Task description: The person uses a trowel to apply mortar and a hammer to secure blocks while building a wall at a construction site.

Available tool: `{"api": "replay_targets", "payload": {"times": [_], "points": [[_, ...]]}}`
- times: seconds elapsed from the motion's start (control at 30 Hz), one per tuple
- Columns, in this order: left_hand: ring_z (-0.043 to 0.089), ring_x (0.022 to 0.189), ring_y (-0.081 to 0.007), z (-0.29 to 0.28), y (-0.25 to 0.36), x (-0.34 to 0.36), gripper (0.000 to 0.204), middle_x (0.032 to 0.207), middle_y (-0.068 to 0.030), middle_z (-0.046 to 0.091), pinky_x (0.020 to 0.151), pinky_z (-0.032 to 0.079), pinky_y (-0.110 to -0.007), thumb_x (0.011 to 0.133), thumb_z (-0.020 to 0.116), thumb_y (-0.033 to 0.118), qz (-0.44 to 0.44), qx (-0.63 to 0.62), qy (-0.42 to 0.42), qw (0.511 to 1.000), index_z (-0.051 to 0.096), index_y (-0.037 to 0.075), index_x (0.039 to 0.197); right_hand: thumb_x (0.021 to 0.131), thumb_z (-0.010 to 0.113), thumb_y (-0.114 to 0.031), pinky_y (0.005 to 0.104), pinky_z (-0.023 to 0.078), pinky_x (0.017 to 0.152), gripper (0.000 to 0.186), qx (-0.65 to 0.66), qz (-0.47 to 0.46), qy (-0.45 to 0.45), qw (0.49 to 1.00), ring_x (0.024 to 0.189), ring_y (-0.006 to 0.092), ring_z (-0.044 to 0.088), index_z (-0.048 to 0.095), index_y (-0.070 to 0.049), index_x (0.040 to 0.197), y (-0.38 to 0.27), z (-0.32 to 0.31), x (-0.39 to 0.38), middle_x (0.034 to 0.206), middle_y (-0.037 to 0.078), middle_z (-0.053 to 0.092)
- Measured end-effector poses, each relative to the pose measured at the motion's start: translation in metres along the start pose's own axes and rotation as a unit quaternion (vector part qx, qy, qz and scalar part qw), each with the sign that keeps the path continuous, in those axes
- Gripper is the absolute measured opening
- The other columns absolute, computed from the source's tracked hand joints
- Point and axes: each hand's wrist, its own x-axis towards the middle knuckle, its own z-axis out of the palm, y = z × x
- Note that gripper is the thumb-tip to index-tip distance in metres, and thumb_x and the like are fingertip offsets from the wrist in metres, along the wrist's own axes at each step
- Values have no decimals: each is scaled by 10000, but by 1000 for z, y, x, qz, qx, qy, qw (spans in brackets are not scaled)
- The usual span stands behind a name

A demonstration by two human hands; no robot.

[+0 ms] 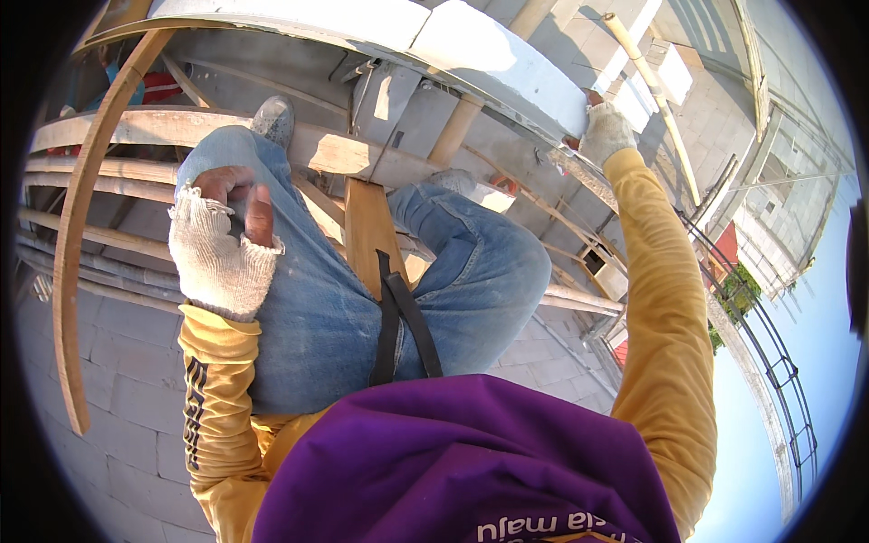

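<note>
My right hand (608, 134), in a pale knitted glove with bare fingertips, reaches far out to the right. It clasps the end of a white block (507, 68) in a row along the top of a wall, fingertips on the upper side and thumb below. My left hand (226, 240), gloved the same way, hovers over my left thigh. Its fingers are bent and its thumb stands apart, with nothing visible between them. A second white block (308, 18) adjoins the first on the left. Between my knees is an upright wooden board (365, 231), with black straps (398, 317) hanging before it.
Scaffolding of wooden planks (335, 154) and bamboo poles (109, 231) lies under my legs. A curved-looking timber (77, 235) rises at the left. Another bamboo pole (656, 90) leans beyond my right hand. Steel rebar (769, 353) runs at the right. Block walls (136, 398) stand below.
</note>
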Motion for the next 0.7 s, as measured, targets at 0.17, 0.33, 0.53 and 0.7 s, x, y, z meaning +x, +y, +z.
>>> {"api": "replay_targets", "payload": {"times": [0.17, 0.33, 0.53, 0.7], "points": [[670, 814, -255, 1, -1, 0, 204, 921, -140, 666, 743, 529, -367, 885, 698, 110, -6, -6, -1, 1000, 651, 6, 1054, 681, 909, -209, 413, 524, 963, 876, 26, -25, 36, 999, 1130, 389, 642, 450, -24, 1404, 3, 15, 8, 1187, 239, 658], [662, 800, -254, 2, -2, 0, 205, 916, -135, 663, 731, 527, -366, 885, 699, 114, -10, 6, -6, 1000, 648, 9, 1053, 693, 879, -159, 418, 502, 1002, 832, 41, -7, 20, 999, 1166, 390, 622, 469, -68, 1411, -3, 19, 12, 1243, 224, 644], [658, 805, -263, 3, -4, 3, 210, 908, -134, 660, 729, 524, -375, 884, 704, 138, 9, 11, 1, 1000, 651, 16, 1046, 691, 878, -161, 427, 507, 986, 832, 45, -9, 20, 999, 1160, 390, 625, 473, -71, 1412, -11, 20, 7, 1229, 225, 649], [670, 856, -253, 1, 1, 3, 182, 974, -135, 678, 801, 522, -363, 942, 659, 135, -16, 10, -22, 1000, 645, 15, 1078, 692, 877, -156, 428, 507, 982, 824, 63, -4, 13, 998, 1159, 392, 624, 479, -79, 1409, -16, 21, 8, 1222, 225, 651]]}}
